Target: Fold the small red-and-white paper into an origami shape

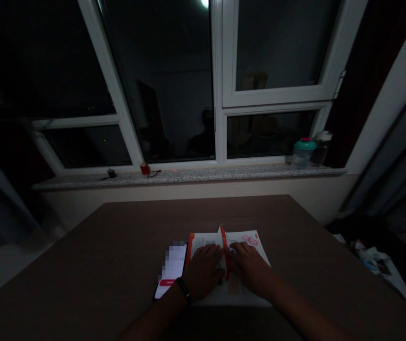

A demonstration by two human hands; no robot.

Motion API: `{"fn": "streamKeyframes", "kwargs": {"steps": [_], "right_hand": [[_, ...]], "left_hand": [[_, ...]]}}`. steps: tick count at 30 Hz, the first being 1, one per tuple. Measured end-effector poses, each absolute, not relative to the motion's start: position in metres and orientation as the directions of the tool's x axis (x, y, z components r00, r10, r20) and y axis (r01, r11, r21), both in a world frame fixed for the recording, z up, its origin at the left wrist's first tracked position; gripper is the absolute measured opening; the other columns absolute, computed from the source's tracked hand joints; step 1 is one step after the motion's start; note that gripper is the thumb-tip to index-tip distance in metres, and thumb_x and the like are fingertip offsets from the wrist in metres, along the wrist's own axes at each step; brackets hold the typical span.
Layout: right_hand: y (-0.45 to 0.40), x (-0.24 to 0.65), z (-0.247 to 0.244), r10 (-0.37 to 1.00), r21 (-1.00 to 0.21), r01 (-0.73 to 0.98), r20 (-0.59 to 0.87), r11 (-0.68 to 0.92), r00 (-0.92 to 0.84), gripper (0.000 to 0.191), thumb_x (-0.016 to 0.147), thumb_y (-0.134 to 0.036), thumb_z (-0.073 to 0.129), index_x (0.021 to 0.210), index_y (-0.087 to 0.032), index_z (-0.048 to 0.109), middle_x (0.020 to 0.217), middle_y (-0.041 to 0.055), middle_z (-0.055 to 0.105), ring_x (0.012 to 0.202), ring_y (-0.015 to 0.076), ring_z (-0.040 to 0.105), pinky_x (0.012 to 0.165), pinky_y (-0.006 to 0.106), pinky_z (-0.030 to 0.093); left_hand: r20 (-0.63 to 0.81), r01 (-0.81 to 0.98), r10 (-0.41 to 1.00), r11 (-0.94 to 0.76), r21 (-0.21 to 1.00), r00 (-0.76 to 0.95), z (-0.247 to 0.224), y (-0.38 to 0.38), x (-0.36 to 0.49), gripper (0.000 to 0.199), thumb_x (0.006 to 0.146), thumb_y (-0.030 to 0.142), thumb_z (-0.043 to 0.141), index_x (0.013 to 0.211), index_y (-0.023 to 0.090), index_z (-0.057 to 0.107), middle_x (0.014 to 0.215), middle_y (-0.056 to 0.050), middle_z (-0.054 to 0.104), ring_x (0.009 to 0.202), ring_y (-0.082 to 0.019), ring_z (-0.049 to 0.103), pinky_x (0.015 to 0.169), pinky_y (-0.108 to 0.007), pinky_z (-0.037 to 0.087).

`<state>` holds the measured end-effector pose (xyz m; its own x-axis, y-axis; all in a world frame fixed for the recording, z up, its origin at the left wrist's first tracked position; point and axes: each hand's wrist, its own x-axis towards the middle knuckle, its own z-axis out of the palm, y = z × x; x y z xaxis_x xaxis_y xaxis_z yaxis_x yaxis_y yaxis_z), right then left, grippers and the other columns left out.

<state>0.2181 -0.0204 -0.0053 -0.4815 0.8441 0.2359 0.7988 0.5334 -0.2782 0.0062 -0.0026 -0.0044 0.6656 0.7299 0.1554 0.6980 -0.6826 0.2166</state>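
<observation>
An open book [249, 298] with white printed pages and orange edges lies on the brown table. One orange-edged page [224, 244] stands up along its middle, between my two hands. My left hand [205, 270], a dark band on its wrist, rests on the left page with its fingers stretched forward. On the other side my right hand [249, 265] lies over the right page, fingertips close to or touching the raised page; I cannot tell which. Pink marks or slips [250, 240] show near the right page's top corner. Left of the book, a phone [172, 272] lies with its screen lit.
The brown table [135, 227] reaches to the wall below a window. On the stone sill [203, 175] stand a red can-like object [145, 168], a small dark item [111, 173] and a teal-lidded bottle [303, 152]. Papers or bags [380, 265] lie beyond the table's right edge.
</observation>
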Motion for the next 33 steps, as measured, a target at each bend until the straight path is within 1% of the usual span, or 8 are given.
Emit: {"fn": "streamKeyframes", "kwargs": {"steps": [3, 6, 9, 15, 20, 24, 27, 33], "right_hand": [[-0.016, 0.219, -0.006, 0.854, -0.297, 0.803, 0.237, 0.517, -0.463, 0.034, 0.096, -0.022, 0.048, 0.127, -0.029, 0.059, 0.124, 0.0076, 0.056, 0.112, 0.0268, 0.049, 0.095, 0.043, 0.04], [-0.014, 0.22, -0.007, 0.861, -0.305, 0.807, 0.234, 0.505, -0.451, 0.034, 0.095, -0.021, 0.049, 0.125, -0.029, 0.061, 0.122, 0.0075, 0.058, 0.111, 0.0267, 0.05, 0.096, 0.043, 0.039], [-0.014, 0.219, -0.007, 0.863, -0.308, 0.808, 0.233, 0.503, -0.448, 0.038, 0.093, -0.022, 0.052, 0.129, -0.029, 0.059, 0.122, 0.008, 0.057, 0.112, 0.0274, 0.049, 0.096, 0.043, 0.038], [-0.017, 0.219, -0.007, 0.859, -0.301, 0.806, 0.226, 0.509, -0.459, 0.042, 0.09, -0.027, 0.056, 0.133, -0.028, 0.055, 0.124, 0.0092, 0.055, 0.113, 0.0286, 0.047, 0.098, 0.044, 0.038], [-0.02, 0.217, -0.008, 0.857, -0.279, 0.812, 0.223, 0.512, -0.464, 0.044, 0.09, -0.025, 0.054, 0.134, -0.026, 0.053, 0.127, 0.0106, 0.054, 0.115, 0.03, 0.046, 0.095, 0.044, 0.04], [-0.022, 0.217, -0.008, 0.85, -0.276, 0.805, 0.223, 0.524, -0.477, 0.045, 0.089, -0.024, 0.054, 0.134, -0.024, 0.052, 0.128, 0.0106, 0.053, 0.114, 0.0296, 0.046, 0.097, 0.043, 0.039], [-0.023, 0.216, -0.009, 0.849, -0.271, 0.807, 0.223, 0.525, -0.478, 0.05, 0.087, -0.028, 0.057, 0.137, -0.023, 0.049, 0.128, 0.0112, 0.053, 0.115, 0.0304, 0.045, 0.098, 0.044, 0.038], [-0.024, 0.218, -0.011, 0.843, -0.268, 0.801, 0.222, 0.535, -0.489, 0.064, 0.086, -0.043, 0.06, 0.143, -0.022, 0.042, 0.135, 0.0131, 0.049, 0.12, 0.0324, 0.042, 0.101, 0.047, 0.035]], "left_hand": [[0.168, 0.699, 0.731, -0.681, 0.219, 0.661, -0.009, -0.001, 0.005, 0.051, 0.09, 0.021, 0.056, 0.139, 0.02, 0.043, 0.142, -0.01, 0.047, 0.131, -0.028, 0.04, 0.109, -0.047, 0.032], [0.163, 0.703, 0.737, -0.675, 0.222, 0.656, -0.009, -0.001, 0.007, 0.052, 0.089, 0.022, 0.059, 0.139, 0.019, 0.044, 0.142, -0.011, 0.048, 0.131, -0.029, 0.041, 0.11, -0.048, 0.032], [0.164, 0.706, 0.741, -0.671, 0.228, 0.651, -0.007, -0.002, 0.008, 0.054, 0.087, 0.023, 0.062, 0.138, 0.019, 0.045, 0.141, -0.011, 0.048, 0.13, -0.03, 0.041, 0.11, -0.048, 0.032], [0.185, 0.708, 0.74, -0.673, 0.214, 0.646, -0.011, -0.002, 0.009, 0.054, 0.087, 0.023, 0.061, 0.138, 0.02, 0.044, 0.141, -0.011, 0.048, 0.131, -0.03, 0.041, 0.11, -0.049, 0.032], [0.19, 0.713, 0.74, -0.673, 0.199, 0.645, -0.013, -0.002, 0.007, 0.057, 0.087, 0.024, 0.061, 0.141, 0.021, 0.042, 0.142, -0.011, 0.047, 0.131, -0.031, 0.041, 0.109, -0.051, 0.032], [0.194, 0.712, 0.74, -0.673, 0.202, 0.644, -0.011, -0.003, 0.009, 0.055, 0.087, 0.024, 0.061, 0.139, 0.021, 0.043, 0.141, -0.011, 0.047, 0.13, -0.031, 0.041, 0.109, -0.05, 0.033], [0.19, 0.707, 0.737, -0.676, 0.207, 0.649, -0.007, -0.005, 0.01, 0.054, 0.086, 0.025, 0.061, 0.138, 0.02, 0.044, 0.14, -0.011, 0.048, 0.129, -0.031, 0.042, 0.109, -0.05, 0.033], [0.189, 0.699, 0.727, -0.686, 0.201, 0.66, -0.008, -0.005, 0.008, 0.06, 0.084, 0.026, 0.064, 0.139, 0.017, 0.042, 0.14, -0.013, 0.048, 0.129, -0.031, 0.041, 0.109, -0.049, 0.031]]}}
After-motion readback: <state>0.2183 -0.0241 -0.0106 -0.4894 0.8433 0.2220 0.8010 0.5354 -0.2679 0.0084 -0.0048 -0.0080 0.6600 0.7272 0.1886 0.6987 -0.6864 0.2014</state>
